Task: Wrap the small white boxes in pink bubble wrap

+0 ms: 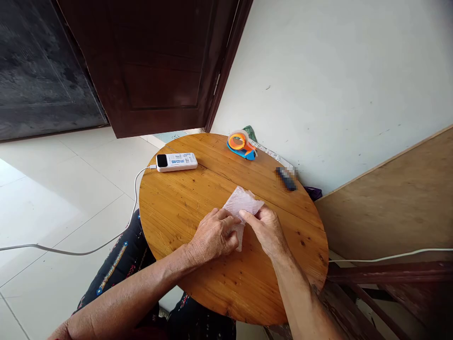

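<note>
A folded, pale pinkish-white wrapping sheet (244, 200), perhaps bubble wrap, is between my hands over the middle of the round wooden table (184, 203). My left hand (216, 233) has its fingers curled on the sheet's left side, and a lower flap of it shows below them. With the thumb on top and fingers underneath, my right hand (265, 229) grips the right edge. Whatever may lie inside the folds is hidden.
A white power bank (177, 162) with a cable stands at the back left. An orange and blue tape dispenser (242, 145) sits at the back edge. Right of it lies a dark, blurred-out object (286, 179). A white wall (336, 85) rises behind.
</note>
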Demonstrator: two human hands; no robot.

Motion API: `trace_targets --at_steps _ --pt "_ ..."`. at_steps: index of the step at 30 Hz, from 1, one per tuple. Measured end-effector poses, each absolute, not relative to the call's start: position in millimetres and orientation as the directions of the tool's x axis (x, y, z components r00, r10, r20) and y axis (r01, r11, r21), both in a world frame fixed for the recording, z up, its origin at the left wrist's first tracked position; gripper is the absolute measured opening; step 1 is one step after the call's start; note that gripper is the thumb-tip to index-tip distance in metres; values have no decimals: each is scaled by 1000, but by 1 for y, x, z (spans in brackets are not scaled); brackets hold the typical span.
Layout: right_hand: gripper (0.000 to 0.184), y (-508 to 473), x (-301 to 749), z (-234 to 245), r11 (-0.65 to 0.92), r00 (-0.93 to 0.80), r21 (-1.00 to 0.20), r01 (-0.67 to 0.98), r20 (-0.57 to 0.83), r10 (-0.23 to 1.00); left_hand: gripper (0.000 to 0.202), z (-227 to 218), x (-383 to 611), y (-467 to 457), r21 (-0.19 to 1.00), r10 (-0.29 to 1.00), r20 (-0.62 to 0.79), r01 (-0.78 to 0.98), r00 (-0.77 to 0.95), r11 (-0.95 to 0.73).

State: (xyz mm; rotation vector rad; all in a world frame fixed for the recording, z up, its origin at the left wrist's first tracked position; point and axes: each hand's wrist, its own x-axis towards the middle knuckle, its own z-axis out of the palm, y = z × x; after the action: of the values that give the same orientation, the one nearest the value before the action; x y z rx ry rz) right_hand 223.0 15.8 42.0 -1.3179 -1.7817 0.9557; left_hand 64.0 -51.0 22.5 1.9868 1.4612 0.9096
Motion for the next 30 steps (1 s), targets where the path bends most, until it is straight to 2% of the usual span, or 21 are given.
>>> trace_targets --at_steps 5,8,10,14,16,20,22,26,28,30 --pt "17 -12 223 53 339 -310 -787 516 198 930 50 15 62 -55 792 977 210 592 -31 -152" --pt "12 -27 221 56 453 -372 -715 533 283 884 69 11 60 -53 792 961 270 583 -64 -184" --pt "12 -36 222 54 523 -416 -668 530 332 846 69 10 60 -51 790 950 312 561 -17 -249" --pt "18 -48 229 45 599 -456 -586 546 393 799 25 17 57 -50 806 959 271 524 84 -274" --pt "18 -53 233 40 623 -475 -560 546 406 781 16 23 49 -52 805 959 236 522 159 -284" --pt "34 -57 239 25 672 -512 -514 533 436 740 48 27 28 -60 727 883 255 524 394 -444" --pt "38 -56 238 19 688 -508 -497 530 464 726 56 24 22 -61 680 849 275 534 450 -503" --pt "30 -50 234 15 668 -438 -515 538 506 743 47 17 27 -56 672 860 326 543 393 -503" --pt "24 -46 232 19 632 -392 -574 520 497 774 43 19 31 -51 712 874 331 514 354 -478" --pt "17 -42 231 25 558 -344 -663 500 439 830 32 26 33 -46 759 903 278 502 326 -415"
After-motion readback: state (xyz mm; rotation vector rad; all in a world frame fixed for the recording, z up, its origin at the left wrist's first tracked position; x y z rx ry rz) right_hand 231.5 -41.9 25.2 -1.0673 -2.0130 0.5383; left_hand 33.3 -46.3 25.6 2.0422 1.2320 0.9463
